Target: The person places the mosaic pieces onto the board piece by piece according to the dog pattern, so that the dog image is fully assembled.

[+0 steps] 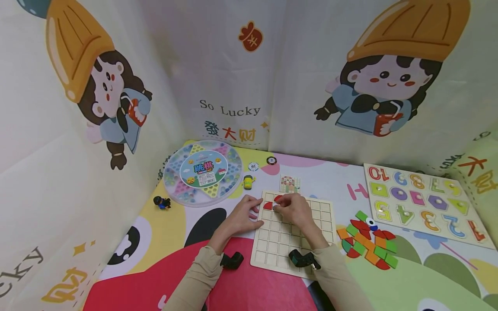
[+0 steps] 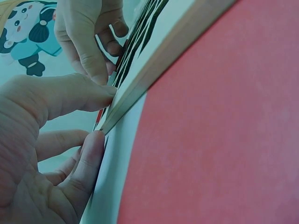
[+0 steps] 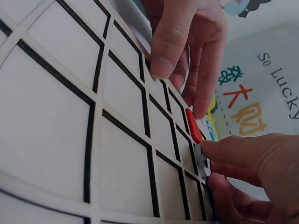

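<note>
A wooden grid board (image 1: 292,242) lies flat on the play mat. My left hand (image 1: 242,217) rests at the board's upper left corner, with its fingers (image 3: 174,42) pressing on the squares and its thumb (image 2: 70,97) against the board's edge (image 2: 154,70). My right hand (image 1: 294,208) is over the top row and pinches a small white piece (image 3: 202,161) between thumb and fingers, low over the board. Two red pieces (image 1: 268,206) (image 1: 278,198) lie in the top-left squares; one red piece (image 3: 193,125) shows beside the pinched one.
A pile of coloured wooden pieces (image 1: 367,245) lies right of the board, with a number puzzle board (image 1: 428,203) beyond it. A round checkers box (image 1: 202,173), a pattern card (image 1: 289,184), a yellow toy (image 1: 247,182) and a small black figure (image 1: 161,202) sit behind and left. Printed fabric walls enclose the mat.
</note>
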